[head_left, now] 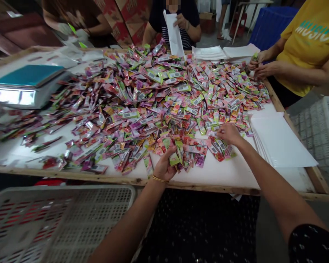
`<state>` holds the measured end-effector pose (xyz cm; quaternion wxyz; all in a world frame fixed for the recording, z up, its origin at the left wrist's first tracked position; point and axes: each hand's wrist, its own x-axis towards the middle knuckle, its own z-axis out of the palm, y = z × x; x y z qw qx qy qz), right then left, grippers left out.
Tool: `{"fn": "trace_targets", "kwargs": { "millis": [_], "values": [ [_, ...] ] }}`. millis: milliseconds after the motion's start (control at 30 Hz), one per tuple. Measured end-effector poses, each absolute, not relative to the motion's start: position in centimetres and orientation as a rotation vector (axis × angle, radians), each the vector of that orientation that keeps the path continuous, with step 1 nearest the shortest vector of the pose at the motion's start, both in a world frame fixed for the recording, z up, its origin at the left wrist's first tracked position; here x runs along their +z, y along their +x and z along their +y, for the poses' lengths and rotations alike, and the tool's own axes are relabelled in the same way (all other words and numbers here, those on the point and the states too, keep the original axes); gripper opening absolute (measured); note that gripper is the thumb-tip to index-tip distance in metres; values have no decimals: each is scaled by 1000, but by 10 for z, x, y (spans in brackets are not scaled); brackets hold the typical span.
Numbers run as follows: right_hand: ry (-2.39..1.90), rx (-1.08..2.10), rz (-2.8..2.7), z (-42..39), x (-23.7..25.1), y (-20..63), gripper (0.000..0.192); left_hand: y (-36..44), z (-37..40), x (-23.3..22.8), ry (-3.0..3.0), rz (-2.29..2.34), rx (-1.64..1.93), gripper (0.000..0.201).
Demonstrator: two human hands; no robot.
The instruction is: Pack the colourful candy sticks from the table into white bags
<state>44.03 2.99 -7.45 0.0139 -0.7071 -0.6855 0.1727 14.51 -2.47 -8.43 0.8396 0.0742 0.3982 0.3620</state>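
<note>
The bundle of sachets [181, 153] sits in my left hand [164, 166] just above the near edge of the table [222, 175], at the front fringe of the pile. My left hand is curled around this bundle from below, thumb on the near side, with the packet ends fanning out past the fingers to the right. A thin gold bangle [160, 179] circles that wrist.

My right hand [229, 133] lies palm down to the right of the bundle, fingers loosely spread and resting on loose sachets at the pile's edge. I cannot tell whether it has one pinched.

The large pile of sachets [159, 98], pink, green and purple, covers most of the white table top from the near edge to the far side. A stack of white sheets [282, 142] lies just right of my right hand, near the table's right rim. A weighing scale [27, 86] with a teal platform stands at the left, well apart from both hands.

Across the table, a person in a dark top holds a white bag [174, 33] upright. At the right, a person in a yellow shirt [309, 40] has both hands together over the pile's far corner. A white plastic crate [60, 219] sits below the table at lower left; another [320, 128] stands at the right.
</note>
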Motion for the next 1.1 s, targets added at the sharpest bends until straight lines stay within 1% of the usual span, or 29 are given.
{"fn": "trace_targets", "kwargs": {
  "millis": [100, 200, 300, 433, 567, 633, 733, 867, 967, 1033, 1100],
  "values": [
    [-2258, 557, -1944, 17, -60, 462, 20, 145, -26, -82, 156, 869, 765, 28],
    [-2490, 589, -1845, -6, -59, 478, 25, 150, -29, -82, 149, 870, 720, 25],
    [-2552, 620, -1871, -23, -72, 482, 33, 160, -33, -84, 101, 844, 707, 20],
    [-2555, 552, -1979, -23, -83, 472, 47, 169, -36, -85, 56, 829, 737, 12],
    [-2629, 492, -2032, -17, -80, 461, 54, 169, -39, -84, 75, 823, 745, 14],
    [-2612, 524, -2041, -17, -80, 459, 53, 168, -41, -84, 97, 833, 737, 14],
    [-2575, 606, -2004, -20, -86, 460, 43, 169, -43, -85, 114, 858, 707, 15],
    [-2590, 523, -1968, -23, -95, 461, 30, 171, -43, -86, 128, 845, 677, 18],
    [-2593, 587, -1932, -22, -95, 455, 28, 173, -44, -87, 127, 839, 662, 21],
    [-2592, 640, -1929, -21, -93, 447, 39, 173, -45, -87, 125, 834, 660, 20],
    [-2605, 657, -1924, -21, -89, 436, 54, 173, -45, -86, 123, 843, 671, 19]
  ]
}}
